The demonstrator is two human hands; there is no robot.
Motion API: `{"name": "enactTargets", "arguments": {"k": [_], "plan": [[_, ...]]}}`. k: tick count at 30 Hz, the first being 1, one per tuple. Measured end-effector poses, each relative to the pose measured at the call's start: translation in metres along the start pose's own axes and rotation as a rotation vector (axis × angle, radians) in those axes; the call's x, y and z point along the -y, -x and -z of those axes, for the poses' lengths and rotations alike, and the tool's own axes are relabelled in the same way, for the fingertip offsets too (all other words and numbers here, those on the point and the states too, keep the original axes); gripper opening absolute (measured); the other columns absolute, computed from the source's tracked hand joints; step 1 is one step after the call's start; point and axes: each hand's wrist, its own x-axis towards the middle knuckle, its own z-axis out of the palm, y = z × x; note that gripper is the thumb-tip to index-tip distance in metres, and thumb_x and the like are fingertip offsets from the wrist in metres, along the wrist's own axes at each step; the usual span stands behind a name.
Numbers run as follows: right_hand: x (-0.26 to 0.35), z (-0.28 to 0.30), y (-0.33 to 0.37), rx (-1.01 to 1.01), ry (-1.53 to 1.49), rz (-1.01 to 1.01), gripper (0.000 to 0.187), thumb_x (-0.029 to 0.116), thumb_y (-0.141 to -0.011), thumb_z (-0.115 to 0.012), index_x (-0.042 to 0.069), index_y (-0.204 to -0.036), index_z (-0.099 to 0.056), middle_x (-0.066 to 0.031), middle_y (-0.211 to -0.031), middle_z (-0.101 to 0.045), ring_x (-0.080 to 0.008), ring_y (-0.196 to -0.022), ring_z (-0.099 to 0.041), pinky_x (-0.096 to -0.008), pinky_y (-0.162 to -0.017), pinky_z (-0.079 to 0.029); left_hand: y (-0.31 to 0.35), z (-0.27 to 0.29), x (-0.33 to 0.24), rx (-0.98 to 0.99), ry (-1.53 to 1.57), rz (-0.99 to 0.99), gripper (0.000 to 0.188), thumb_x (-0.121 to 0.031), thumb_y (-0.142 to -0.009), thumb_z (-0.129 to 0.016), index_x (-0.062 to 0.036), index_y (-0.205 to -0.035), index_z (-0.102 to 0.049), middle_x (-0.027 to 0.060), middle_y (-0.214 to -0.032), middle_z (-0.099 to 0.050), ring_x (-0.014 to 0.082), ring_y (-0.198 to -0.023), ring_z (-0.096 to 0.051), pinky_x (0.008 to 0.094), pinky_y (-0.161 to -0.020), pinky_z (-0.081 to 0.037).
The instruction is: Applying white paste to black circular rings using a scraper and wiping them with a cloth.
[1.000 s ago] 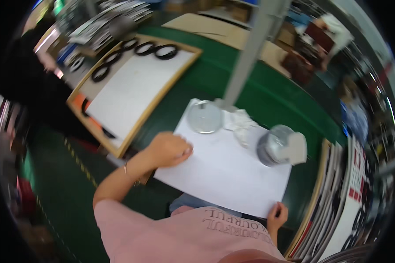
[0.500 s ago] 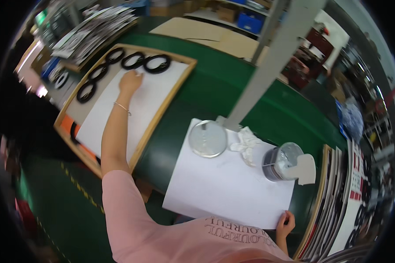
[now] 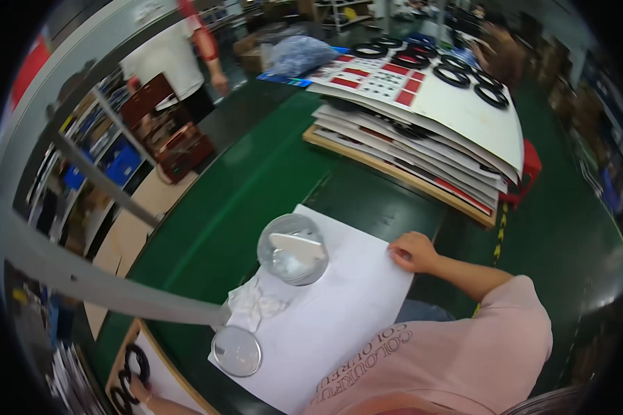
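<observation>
White paper sheet point(image 3: 332, 325) lies flat on the green counter point(image 3: 256, 187) right in front of you, one corner pointing toward the stack of printed boards point(image 3: 422, 117). Your right hand point(image 3: 412, 251) rests on the sheet's right edge near that far corner, fingers point(image 3: 396, 254) curled down onto the paper and pressing it, nothing else in their grip. Your left hand point(image 3: 140, 391) is low at the left rim, its fingertips on a black ring point(image 3: 137, 361) that lies on a white board in a wooden frame point(image 3: 160, 377); you cannot tell how far those fingers are spread, as only a sliver of the hand shows.

On the sheet stands a clear round container point(image 3: 292, 249) with a white wedge-shaped piece inside it. Near the sheet's left corner lies a round clear lid point(image 3: 236, 351), and between the two sits a crumpled white cloth point(image 3: 255, 304). A grey metal post point(image 3: 83, 280) crosses the left of the view, ending beside the cloth. More black rings point(image 3: 464, 69) lie on top of the board stack. Another person point(image 3: 180, 48) stands at the far side of the counter.
</observation>
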Motion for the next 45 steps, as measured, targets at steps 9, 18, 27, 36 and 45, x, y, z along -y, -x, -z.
{"name": "enactTargets", "arguments": {"k": [9,18,27,36,45], "plan": [[0.005,-0.003,0.0,0.034,-0.082,0.022,0.007,0.011,-0.07,-0.062,0.01,-0.077,-0.06,-0.004,-0.063,-0.053,-0.019,-0.053,-0.052,-0.0306,-0.053,-0.04,0.075,0.064,0.021,0.153,0.935,0.228,0.035,-0.038,-0.079,-0.058,-0.0062,-0.092,-0.062,0.0041,-0.058,-0.054,0.0119,-0.045,-0.05,0.0223,-0.04,-0.042],[0.042,0.038,-0.101,-0.003,-0.462,-0.009,0.014,0.005,-0.081,-0.056,0.001,-0.094,-0.06,-0.0021,-0.075,-0.06,-0.0068,-0.063,-0.053,-0.0195,-0.056,-0.041,0.136,0.124,0.039,0.273,1.101,-0.001,0.02,-0.015,-0.084,-0.059,-0.0014,-0.098,-0.058,0.0075,-0.089,-0.063,0.0147,-0.081,-0.061,0.029,-0.072,-0.05],[0.177,0.053,-0.222,0.485,0.052,0.527,0.033,0.033,-0.076,-0.064,0.005,-0.093,-0.061,-0.0089,-0.068,-0.06,-0.018,-0.06,-0.058,-0.0267,-0.054,-0.043,0.409,0.151,-0.033,0.342,0.927,-0.177,0.025,-0.022,-0.091,-0.045,0.0012,-0.096,-0.05,0.0096,-0.075,-0.059,0.0186,-0.073,-0.059,0.0303,-0.073,-0.046],[0.168,0.042,-0.24,0.787,0.241,0.394,0.035,0.03,-0.074,-0.063,0.001,-0.093,-0.06,-0.0176,-0.088,-0.06,-0.0282,-0.082,-0.06,-0.0344,-0.07,-0.047,0.494,0.09,-0.089,0.638,0.559,-0.265,0.019,-0.009,-0.09,-0.044,0.0028,-0.105,-0.045,0.0121,-0.085,-0.062,0.0143,-0.081,-0.059,0.0252,-0.075,-0.044],[0.151,0.049,-0.242,0.578,0.121,0.671,0.029,0.022,-0.081,-0.058,-0.001,-0.099,-0.056,-0.0168,-0.085,-0.059,-0.0275,-0.075,-0.059,-0.0328,-0.066,-0.047,0.484,0.087,-0.088,0.655,0.48,-0.259,0.012,-0.01,-0.088,-0.05,-0.0001,-0.086,-0.044,0.0112,-0.08,-0.063,0.011,-0.077,-0.058,0.023,-0.069,-0.044]]}}
